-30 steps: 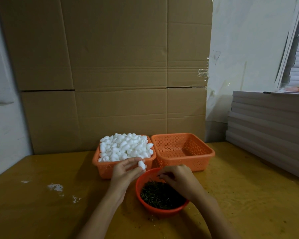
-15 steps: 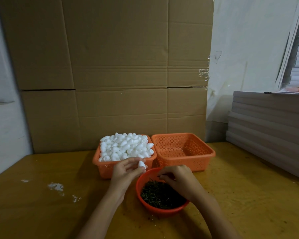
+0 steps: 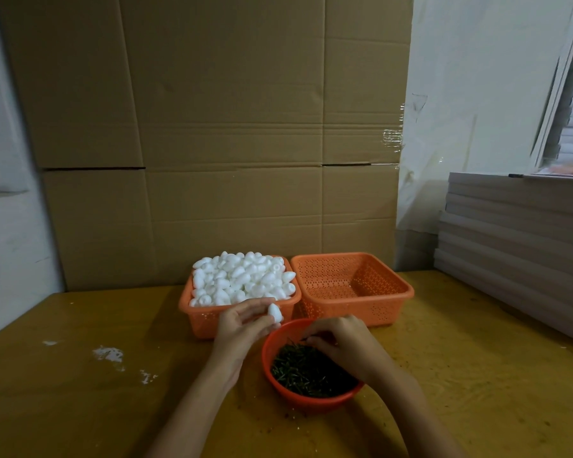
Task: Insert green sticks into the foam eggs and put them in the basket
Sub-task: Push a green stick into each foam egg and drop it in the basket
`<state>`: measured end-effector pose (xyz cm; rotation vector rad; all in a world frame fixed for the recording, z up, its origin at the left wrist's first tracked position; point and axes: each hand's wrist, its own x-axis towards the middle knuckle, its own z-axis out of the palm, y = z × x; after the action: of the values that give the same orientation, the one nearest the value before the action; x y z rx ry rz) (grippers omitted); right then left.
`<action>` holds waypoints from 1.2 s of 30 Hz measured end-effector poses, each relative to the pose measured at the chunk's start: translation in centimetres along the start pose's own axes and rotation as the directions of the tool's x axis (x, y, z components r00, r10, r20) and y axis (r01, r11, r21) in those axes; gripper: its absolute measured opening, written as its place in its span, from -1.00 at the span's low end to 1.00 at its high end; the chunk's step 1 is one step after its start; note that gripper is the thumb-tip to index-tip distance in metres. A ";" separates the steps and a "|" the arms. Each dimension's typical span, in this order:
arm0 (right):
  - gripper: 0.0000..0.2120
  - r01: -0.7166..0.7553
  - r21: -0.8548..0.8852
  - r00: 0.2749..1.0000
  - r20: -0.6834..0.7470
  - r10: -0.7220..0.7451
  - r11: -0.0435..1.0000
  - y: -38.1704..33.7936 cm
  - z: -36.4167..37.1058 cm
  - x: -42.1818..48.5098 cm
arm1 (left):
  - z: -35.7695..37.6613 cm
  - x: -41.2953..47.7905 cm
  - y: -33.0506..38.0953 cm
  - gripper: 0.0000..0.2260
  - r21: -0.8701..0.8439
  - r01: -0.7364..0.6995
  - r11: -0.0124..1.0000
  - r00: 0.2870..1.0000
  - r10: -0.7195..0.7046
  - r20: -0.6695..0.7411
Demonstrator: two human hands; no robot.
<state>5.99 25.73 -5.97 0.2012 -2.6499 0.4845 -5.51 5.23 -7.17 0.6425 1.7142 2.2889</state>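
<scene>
A single foam egg (image 3: 274, 313) sat pinched between the thumb and fingertips of the left hand (image 3: 242, 327), just in front of the near wall of the full basket (image 3: 201, 322) and beside the far-left edge of the red bowl (image 3: 311, 404). The right hand (image 3: 343, 342) hung over that bowl with its fingers curled and their tips drawn together just above the green sticks (image 3: 306, 373). Whether it had hold of a stick could not be told. The sticks lay in a dark, tangled heap that covered the bottom of the bowl, and the two hands were close together but apart. Behind the left hand, the full basket was piled above its rim with loose white eggs (image 3: 242, 279). Touching its right side stood the empty basket (image 3: 408, 290), orange and perforated like the first, with only a few pale specks on its floor. All three containers stood on a yellowish wooden table (image 3: 80, 411), where white crumbs (image 3: 108, 354) were scattered well to the left of the hands. A large cardboard sheet (image 3: 212, 127) stood upright behind the baskets, and a stack of grey boards (image 3: 516, 246) lay along the table's right side.
</scene>
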 end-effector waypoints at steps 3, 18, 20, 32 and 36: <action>-0.81 -0.006 -0.006 1.000 -0.010 0.005 1.000 0.0 0.0 0.0 | 0.2 0.0 0.1 -0.70 -0.005 0.006 1.000 1.000 -0.006 0.001; -0.80 -0.010 0.013 0.998 -0.069 0.011 1.000 -0.4 -0.4 -0.2 | 0.2 -0.2 0.2 -0.67 -0.036 0.005 0.999 1.000 -0.004 0.028; -0.79 0.000 0.024 0.995 -0.096 0.002 1.000 -0.4 -0.4 -0.2 | 0.4 -0.3 0.2 -0.68 -0.052 0.012 0.999 0.999 -0.010 0.034; -0.88 0.015 0.189 0.959 -0.281 0.040 0.982 -0.6 -0.3 -0.3 | 0.5 -0.7 0.8 -0.67 -0.029 0.028 0.999 0.999 -0.028 0.024; -0.89 0.017 0.183 0.954 -0.298 0.039 0.983 -0.7 -0.3 -0.3 | 0.6 -0.9 1.0 -0.66 -0.054 0.021 0.998 0.997 -0.017 0.071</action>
<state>6.50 25.21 -5.63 0.1538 -2.3105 0.7051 -4.33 5.07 -6.27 0.6848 1.6139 2.2631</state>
